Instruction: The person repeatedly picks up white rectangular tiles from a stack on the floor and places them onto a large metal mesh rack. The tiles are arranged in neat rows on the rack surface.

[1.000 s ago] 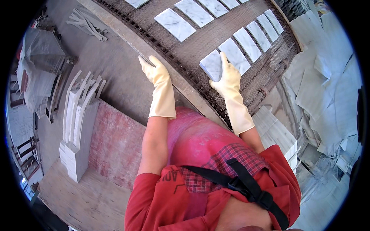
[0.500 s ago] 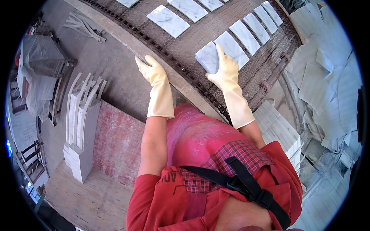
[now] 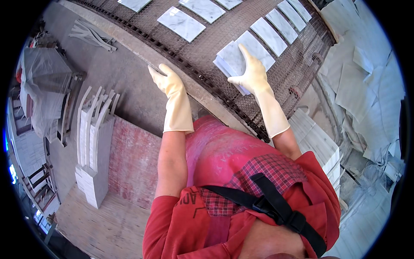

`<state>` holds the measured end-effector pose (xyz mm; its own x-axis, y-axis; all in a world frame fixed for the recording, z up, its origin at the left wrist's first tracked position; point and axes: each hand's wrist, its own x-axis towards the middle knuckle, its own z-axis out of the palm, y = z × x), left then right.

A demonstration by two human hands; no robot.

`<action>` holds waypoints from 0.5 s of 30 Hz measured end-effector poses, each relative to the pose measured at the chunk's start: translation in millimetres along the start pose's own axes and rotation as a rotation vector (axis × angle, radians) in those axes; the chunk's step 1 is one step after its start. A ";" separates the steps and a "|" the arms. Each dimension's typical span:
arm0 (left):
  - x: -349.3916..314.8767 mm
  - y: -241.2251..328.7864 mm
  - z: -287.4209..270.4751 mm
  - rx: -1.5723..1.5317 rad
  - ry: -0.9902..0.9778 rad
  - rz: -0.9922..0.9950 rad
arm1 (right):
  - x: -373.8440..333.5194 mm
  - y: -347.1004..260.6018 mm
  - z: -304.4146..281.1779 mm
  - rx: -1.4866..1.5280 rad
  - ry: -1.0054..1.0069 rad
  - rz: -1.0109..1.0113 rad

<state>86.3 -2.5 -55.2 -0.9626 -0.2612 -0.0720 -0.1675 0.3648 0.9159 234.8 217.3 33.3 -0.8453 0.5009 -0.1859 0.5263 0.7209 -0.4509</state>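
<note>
The fingers (image 3: 245, 54) of my right hand (image 3: 253, 77) are spread wide at a tile stack (image 3: 233, 61), forefinger laid up along the right of the top tile and thumb pointing across its near corner. I can't see the other fingers, so I cannot tell whether they grasp the stack or only rest against it.

I have the stack on the mesh belt (image 3: 198, 52), close to the corner where the chained left edge meets the near end. Its pieces are white with grey veins; the top one sits out of line, leaving thin edges of the lower ones exposed on the left.

My left hand (image 3: 172, 84) is released and holds nothing, its thumb and fingers parted just beside the rim (image 3: 125, 43) that runs along the belt's left edge; contact with the rim I can't confirm from here.

Just beside the stack I see a neighbouring tile (image 3: 263, 51), first of a row following the near end toward the belt's right edge. A separate tile (image 3: 181, 24) lies farther up, nearer the left edge, with others beyond it.

Below the near end stand stacked slabs (image 3: 312, 134). A pink apron (image 3: 224, 149) fills the space between my forearms.
</note>
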 end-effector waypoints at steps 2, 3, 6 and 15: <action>-0.6 -0.5 0.1 0.018 0.007 0.007 | -5.0 8.4 -5.3 0.150 0.057 0.008; 0.0 -2.3 0.7 0.021 0.011 0.009 | -8.1 9.1 -11.4 0.203 0.086 0.012; 1.6 -8.9 1.3 0.019 0.024 0.024 | -34.0 22.8 -41.6 0.306 0.166 0.052; 1.3 -10.2 7.3 0.042 0.009 0.076 | -128.5 120.2 -72.1 0.316 0.202 0.303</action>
<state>85.2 -0.1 -67.5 -0.9710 -0.2389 0.0010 -0.1026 0.4208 0.9013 413.2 274.2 65.9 -0.6070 0.7715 -0.1908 0.6662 0.3631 -0.6514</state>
